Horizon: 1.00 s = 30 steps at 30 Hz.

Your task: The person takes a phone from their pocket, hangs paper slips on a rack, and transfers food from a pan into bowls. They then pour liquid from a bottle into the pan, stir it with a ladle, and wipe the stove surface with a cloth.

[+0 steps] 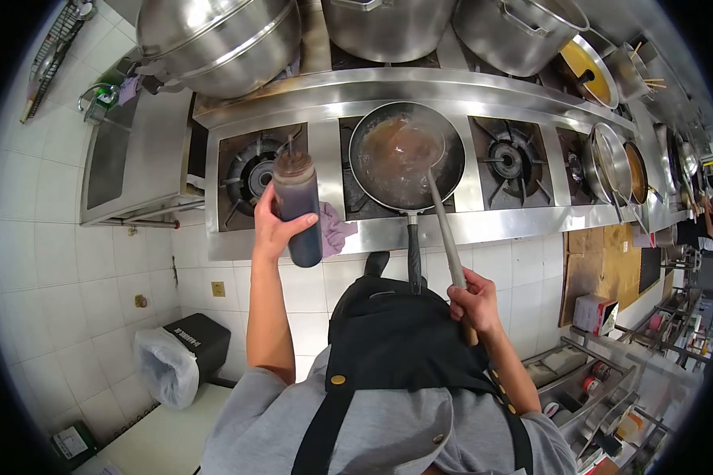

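Note:
A squeeze bottle of dark liquid (pixel 299 214) is upright in my left hand (pixel 276 228), its nozzle pointing up, left of the pan. My right hand (pixel 475 299) grips the long handle of a ladle (pixel 448 237), whose head rests in the frying pan. The black frying pan (pixel 362 176) sits on the middle burner and holds brownish, bubbling liquid with steam over it. Its black handle (pixel 414 257) points toward my body, and neither hand touches it. A purple cloth (pixel 336 229) lies on the stove's front edge, beside the bottle.
Burners stand left (pixel 260 176) and right (pixel 509 160) of the pan. Large steel pots (pixel 390 30) line the back. Stacked pans (pixel 608 162) sit farther right. A lined bin (pixel 166 368) stands on the floor at lower left. Steel shelving holds items at lower right.

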{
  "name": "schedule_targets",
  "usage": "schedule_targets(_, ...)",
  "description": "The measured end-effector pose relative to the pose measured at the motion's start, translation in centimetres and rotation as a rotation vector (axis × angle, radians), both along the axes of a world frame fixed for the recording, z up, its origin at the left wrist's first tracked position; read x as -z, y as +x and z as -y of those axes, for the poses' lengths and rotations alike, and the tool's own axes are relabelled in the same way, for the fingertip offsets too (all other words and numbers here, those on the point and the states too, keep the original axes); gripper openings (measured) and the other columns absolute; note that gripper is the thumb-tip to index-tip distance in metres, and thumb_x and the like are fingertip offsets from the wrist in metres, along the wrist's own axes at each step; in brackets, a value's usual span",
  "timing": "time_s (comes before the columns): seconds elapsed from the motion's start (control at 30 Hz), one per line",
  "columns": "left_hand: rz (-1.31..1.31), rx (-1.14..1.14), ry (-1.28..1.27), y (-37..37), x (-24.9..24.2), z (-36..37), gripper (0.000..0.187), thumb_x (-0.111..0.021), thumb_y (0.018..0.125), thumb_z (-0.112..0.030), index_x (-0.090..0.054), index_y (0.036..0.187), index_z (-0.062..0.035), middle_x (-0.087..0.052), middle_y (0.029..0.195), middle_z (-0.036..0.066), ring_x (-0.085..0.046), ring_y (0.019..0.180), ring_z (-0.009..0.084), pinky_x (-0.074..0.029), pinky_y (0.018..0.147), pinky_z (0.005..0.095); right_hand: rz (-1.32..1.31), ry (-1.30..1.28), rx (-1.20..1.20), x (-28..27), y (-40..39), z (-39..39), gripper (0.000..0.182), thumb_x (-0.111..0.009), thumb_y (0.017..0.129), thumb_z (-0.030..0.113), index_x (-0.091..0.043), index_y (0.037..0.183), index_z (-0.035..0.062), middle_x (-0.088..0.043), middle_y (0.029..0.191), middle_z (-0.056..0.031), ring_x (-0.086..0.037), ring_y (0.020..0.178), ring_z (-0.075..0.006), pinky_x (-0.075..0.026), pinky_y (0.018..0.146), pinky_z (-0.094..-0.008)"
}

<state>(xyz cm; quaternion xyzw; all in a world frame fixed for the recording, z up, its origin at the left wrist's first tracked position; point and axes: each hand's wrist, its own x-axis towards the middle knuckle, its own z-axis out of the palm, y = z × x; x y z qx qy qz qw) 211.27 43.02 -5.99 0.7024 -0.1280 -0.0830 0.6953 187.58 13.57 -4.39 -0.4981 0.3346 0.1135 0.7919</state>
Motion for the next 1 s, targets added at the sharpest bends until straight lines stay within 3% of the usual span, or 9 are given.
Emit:
schedule_targets(0.27,-0.098,0.082,0.042,0.6,2.9,-1.3,0.077,-0.085,0.057,-0.011,-0.051,0.125,0.0005,-0.062,0.111,0.008,-0.059,0.099,0.0166,-0.045,0.092,0.0313,-0.057,-0.665,-0.146,1.2,-1.1,1.4,0.056,-0.064,0.079,0.002,-0.045,0.131,-0.0077,-0.061,0.070,-0.0071,-0.057,0.055,-0.0109,-0.047,0.048,-0.0295)
schedule_targets(0.3,-0.104,0.090,0.038,0.8,3.2,-1.1,0.077,-0.085,0.057,-0.011,-0.051,0.125,0.0005,-0.062,0.111,0.008,-0.059,0.099,0.0166,-0.045,0.092,0.0313,-0.041,-0.811,-0.192,1.1,-1.2,1.7,0.056,-0.064,0.075,0.002,-0.047,0.128,-0.0076,-0.061,0.069,-0.0130,-0.060,0.055,-0.0205,-0.049,0.053,-0.0331)
schedule_targets(0.33,-0.073,0.129,0.103,1.2,3.3,-0.8,0.079,-0.086,0.057,-0.013,-0.051,0.126,0.0008,-0.062,0.111,0.009,-0.059,0.100,0.0171,-0.044,0.093,0.0312,-0.050,-0.815,-0.187,0.9,-0.9,1.9,0.056,-0.064,0.075,0.002,-0.047,0.128,-0.0076,-0.061,0.069,-0.0130,-0.060,0.055,-0.0205,-0.049,0.053,-0.0331)
schedule_targets(0.4,-0.044,0.178,0.166,2.0,3.3,-0.1,0.081,-0.086,0.056,-0.014,-0.050,0.127,0.0011,-0.062,0.112,0.009,-0.059,0.101,0.0176,-0.044,0.093,0.0310,0.119,-1.235,-0.329,0.2,0.0,2.4,0.051,-0.060,0.074,-0.003,-0.051,0.125,-0.0026,-0.056,0.063,-0.0112,-0.053,0.049,-0.0197,-0.045,0.050,-0.0314)
schedule_targets(0.57,0.036,0.391,0.449,3.8,3.1,2.8,0.086,-0.088,0.054,-0.019,-0.050,0.128,0.0021,-0.062,0.115,0.015,-0.060,0.106,0.0224,-0.044,0.095,0.0327,0.128,-1.400,-0.292,2.0,0.1,2.8,0.050,-0.059,0.072,-0.002,-0.051,0.122,-0.0068,-0.060,0.071,-0.0238,-0.060,0.063,-0.0400,-0.049,0.060,-0.0426)
schedule_targets(0.67,0.045,0.491,0.536,4.9,3.9,4.5,0.088,-0.087,0.052,-0.020,-0.049,0.129,0.0022,-0.061,0.119,0.018,-0.060,0.109,0.0263,-0.044,0.096,0.0332,-0.118,-1.151,-0.313,0.0,0.2,1.6,0.052,-0.059,0.074,-0.002,-0.049,0.124,-0.0086,-0.060,0.068,-0.0180,-0.060,0.055,-0.0311,-0.048,0.054,-0.0389)
schedule_targets(0.77,0.135,0.584,0.772,5.6,4.1,6.8,0.089,-0.086,0.051,-0.024,-0.050,0.130,-0.0020,-0.061,0.119,0.019,-0.059,0.110,0.0345,-0.046,0.094,0.0375,-0.152,-0.207,0.052,-1.3,-0.7,0.8,0.046,-0.059,0.080,-0.002,-0.049,0.125,-0.0093,-0.052,0.064,-0.0023,-0.048,0.048,-0.0092,-0.040,0.042,-0.0280)
schedule_targets(0.87,0.153,0.621,0.990,6.2,4.0,9.2,0.088,-0.085,0.052,-0.026,-0.051,0.129,-0.0035,-0.063,0.116,0.018,-0.059,0.107,0.0355,-0.047,0.092,0.0403,-0.193,0.035,0.178,-2.3,-1.0,0.7,0.047,-0.059,0.081,-0.004,-0.049,0.126,-0.0090,-0.052,0.063,-0.0032,-0.047,0.046,-0.0105,-0.038,0.040,-0.0271)
schedule_targets(1.0,0.193,0.572,0.989,6.9,5.4,10.7,0.086,-0.085,0.054,-0.028,-0.051,0.130,-0.0085,-0.063,0.112,0.020,-0.060,0.104,0.0356,-0.048,0.089,0.0422,-0.129,-0.029,0.184,-2.0,-2.0,-1.1,0.050,-0.061,0.081,-0.004,-0.047,0.128,-0.0088,-0.053,0.064,-0.0029,-0.047,0.045,-0.0100,-0.037,0.040,-0.0253)
